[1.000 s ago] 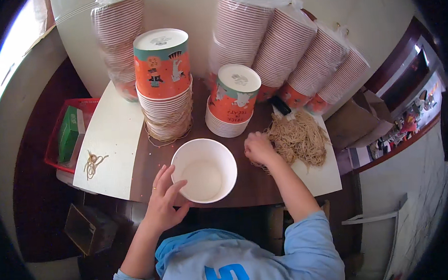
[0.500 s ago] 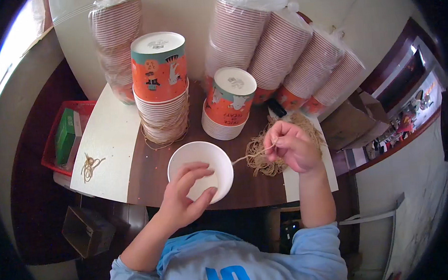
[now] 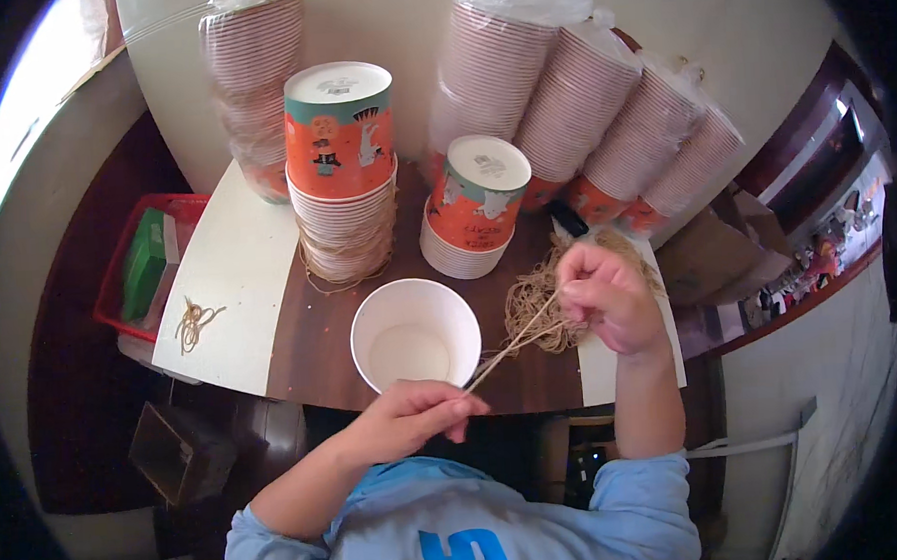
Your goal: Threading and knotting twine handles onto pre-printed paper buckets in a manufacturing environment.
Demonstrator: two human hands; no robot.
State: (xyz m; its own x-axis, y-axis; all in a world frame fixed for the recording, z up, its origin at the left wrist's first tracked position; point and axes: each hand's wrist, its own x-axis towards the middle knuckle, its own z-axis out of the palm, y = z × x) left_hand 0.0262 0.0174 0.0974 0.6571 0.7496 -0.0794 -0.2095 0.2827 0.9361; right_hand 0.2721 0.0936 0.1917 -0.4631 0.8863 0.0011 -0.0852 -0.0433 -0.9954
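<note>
Near the front of the table a white-lined paper bucket (image 3: 416, 331) faces me with its open mouth. My left hand (image 3: 420, 418) is closed in front of its near rim, pinching one end of a thin tan cord (image 3: 516, 345). The cord runs up to my right hand (image 3: 609, 298), which is closed on it as well. A second strand leads from the bucket's right side toward that hand. Under and behind my right hand lies a loose heap of the same tan cord (image 3: 535, 301).
Two upturned stacks of orange printed buckets, a taller one (image 3: 340, 135) and a shorter one (image 3: 480, 204), stand behind. Plastic-wrapped bucket stacks (image 3: 581, 104) line the back. A black object (image 3: 567, 218) lies by the cord heap. A red crate (image 3: 118, 284) holds a green box at left.
My left hand has left the bucket's mouth, come nearer to me and closed on the cord. The cord is now stretched between both hands. The whole view has shifted slightly.
</note>
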